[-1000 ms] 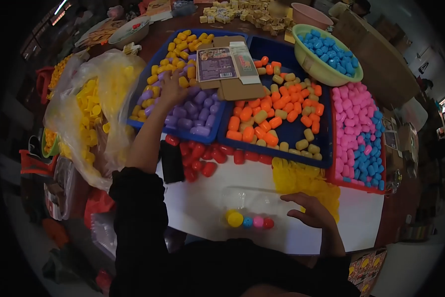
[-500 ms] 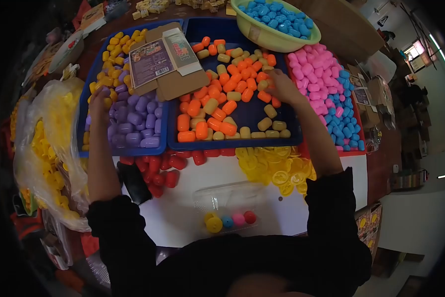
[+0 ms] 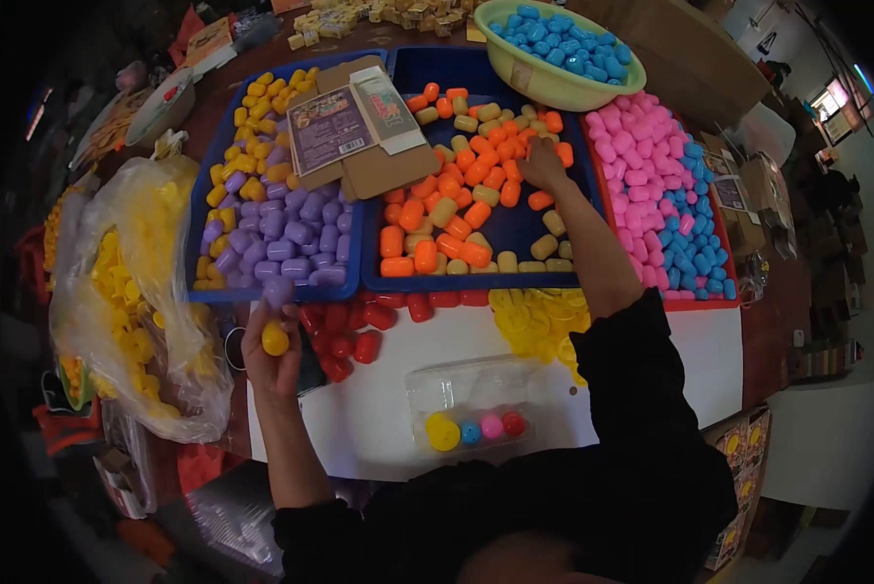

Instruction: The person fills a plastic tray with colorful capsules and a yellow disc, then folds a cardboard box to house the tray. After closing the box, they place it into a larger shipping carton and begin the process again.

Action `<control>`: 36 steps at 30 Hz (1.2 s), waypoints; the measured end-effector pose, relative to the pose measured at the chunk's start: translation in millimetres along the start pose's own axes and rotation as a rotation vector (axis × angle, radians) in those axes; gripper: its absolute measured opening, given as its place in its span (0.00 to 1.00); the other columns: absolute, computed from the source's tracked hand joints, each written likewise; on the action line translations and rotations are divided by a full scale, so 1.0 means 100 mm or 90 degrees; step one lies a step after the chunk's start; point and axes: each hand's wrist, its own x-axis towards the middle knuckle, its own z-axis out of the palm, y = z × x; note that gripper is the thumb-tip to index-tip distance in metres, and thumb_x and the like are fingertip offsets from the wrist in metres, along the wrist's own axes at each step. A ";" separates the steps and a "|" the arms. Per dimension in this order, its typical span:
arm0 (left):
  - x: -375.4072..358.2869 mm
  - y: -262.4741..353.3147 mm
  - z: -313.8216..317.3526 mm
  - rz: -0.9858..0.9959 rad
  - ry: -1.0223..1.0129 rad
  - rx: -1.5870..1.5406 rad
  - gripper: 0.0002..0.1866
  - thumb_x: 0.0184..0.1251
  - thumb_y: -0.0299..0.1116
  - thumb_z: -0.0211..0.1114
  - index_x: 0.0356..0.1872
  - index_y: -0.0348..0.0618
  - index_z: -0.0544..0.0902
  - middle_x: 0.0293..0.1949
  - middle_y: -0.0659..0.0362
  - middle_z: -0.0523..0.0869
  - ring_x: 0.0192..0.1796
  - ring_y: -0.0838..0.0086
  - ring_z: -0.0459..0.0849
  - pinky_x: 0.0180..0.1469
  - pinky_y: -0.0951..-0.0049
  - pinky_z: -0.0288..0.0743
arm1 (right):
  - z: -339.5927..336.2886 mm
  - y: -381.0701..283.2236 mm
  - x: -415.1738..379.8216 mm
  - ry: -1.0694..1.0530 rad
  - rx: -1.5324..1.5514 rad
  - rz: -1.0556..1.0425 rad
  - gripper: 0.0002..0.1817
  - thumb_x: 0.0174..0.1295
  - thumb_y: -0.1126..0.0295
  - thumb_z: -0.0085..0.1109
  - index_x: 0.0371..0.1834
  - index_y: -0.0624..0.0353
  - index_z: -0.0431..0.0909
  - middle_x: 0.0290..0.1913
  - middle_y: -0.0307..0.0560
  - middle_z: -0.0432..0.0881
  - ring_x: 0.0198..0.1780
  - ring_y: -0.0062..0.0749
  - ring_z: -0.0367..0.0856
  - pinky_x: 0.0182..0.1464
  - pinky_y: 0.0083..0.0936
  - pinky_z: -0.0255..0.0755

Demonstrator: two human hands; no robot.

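Observation:
In front of the left tray, my left hand (image 3: 273, 365) has its fingers closed around a yellow capsule (image 3: 274, 338) and a purple capsule (image 3: 278, 290). My right hand (image 3: 546, 165) reaches into the middle tray (image 3: 476, 283), fingers bent down among orange capsules (image 3: 478, 173) and tan capsules (image 3: 444, 211); I cannot tell what its fingertips grip. On the white surface lies a clear plastic box (image 3: 437, 387), with a yellow, a blue, a pink and a red piece in a row inside. Purple capsules (image 3: 299, 234) and yellow ones fill the left blue tray (image 3: 196, 209).
A flattened carton (image 3: 383, 177) lies across the two blue trays. A red tray (image 3: 702, 303) holds pink and blue capsules; behind stands a basin (image 3: 515, 80) of blue ones. Red pieces (image 3: 367, 346), yellow discs (image 3: 539, 321) and a plastic bag (image 3: 130, 292) lie nearer.
My left hand has come out of the left tray toward me, now with a yellow and a purple capsule. My right hand has shifted slightly within the middle tray. The view has moved a little.

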 end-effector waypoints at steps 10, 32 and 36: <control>-0.60 -0.49 0.13 -0.037 0.068 0.183 0.22 0.64 0.29 0.56 0.58 0.37 0.66 0.52 0.53 0.73 0.43 0.74 0.79 0.36 0.81 0.73 | -0.33 -0.15 -0.67 0.129 0.574 0.148 0.21 0.58 0.65 0.57 0.50 0.68 0.68 0.41 0.50 0.76 0.35 0.30 0.79 0.36 0.23 0.74; -0.57 -1.31 0.61 -0.242 -0.015 0.669 0.10 0.63 0.36 0.58 0.39 0.40 0.77 0.35 0.57 0.81 0.38 0.72 0.80 0.44 0.74 0.75 | -0.94 -0.65 -3.33 -0.589 0.430 -0.294 0.23 0.55 0.62 0.62 0.50 0.63 0.71 0.47 0.57 0.76 0.49 0.41 0.77 0.52 0.29 0.69; -0.57 -1.30 0.47 -0.274 0.030 0.372 0.14 0.63 0.30 0.57 0.48 0.39 0.69 0.46 0.54 0.76 0.47 0.69 0.77 0.50 0.73 0.73 | -1.06 -0.65 -3.39 -0.505 0.319 -0.138 0.23 0.53 0.63 0.65 0.48 0.63 0.71 0.44 0.52 0.77 0.42 0.34 0.78 0.46 0.26 0.72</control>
